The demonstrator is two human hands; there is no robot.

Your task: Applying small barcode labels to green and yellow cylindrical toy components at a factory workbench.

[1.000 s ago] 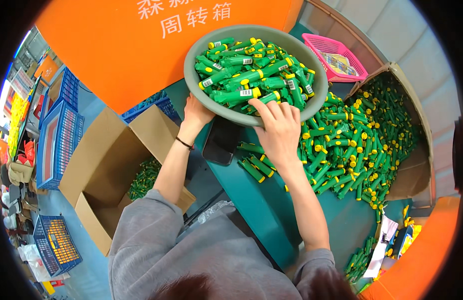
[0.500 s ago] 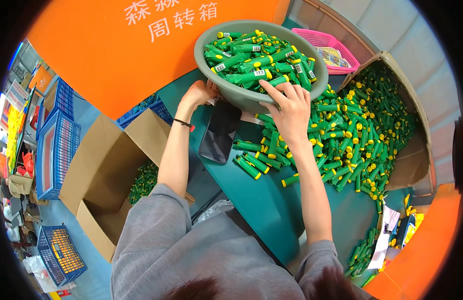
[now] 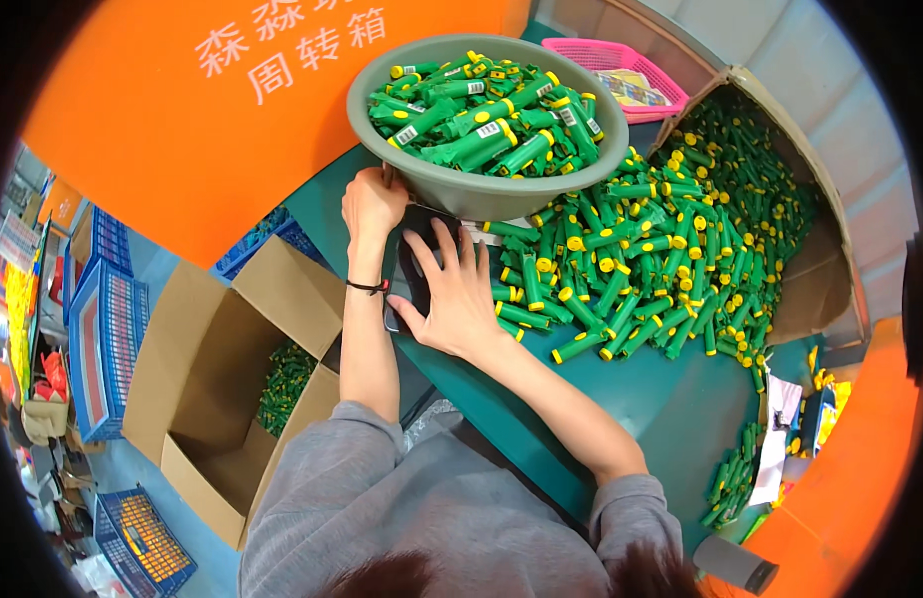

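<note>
A grey-green basin, heaped with green-wrapped tubes with yellow ends, stands on the dark green table. Below its left rim my left hand is closed in a fist; whatever the fingers hold is hidden. My right hand lies with fingers spread over the black phone, which it partly covers. Both hands are close together in front of the basin. To their right spreads a loose pile of the same green tubes.
A cardboard box on its side spills tubes at the right. At left an open carton holds more tubes. Beyond the basin sits a pink basket; an orange panel rises at the back left. Blue crates stand farther left.
My right hand has left the basin's near rim and come down and left onto the phone. My left hand has closed into a fist beside the basin. The view has shifted slightly.
</note>
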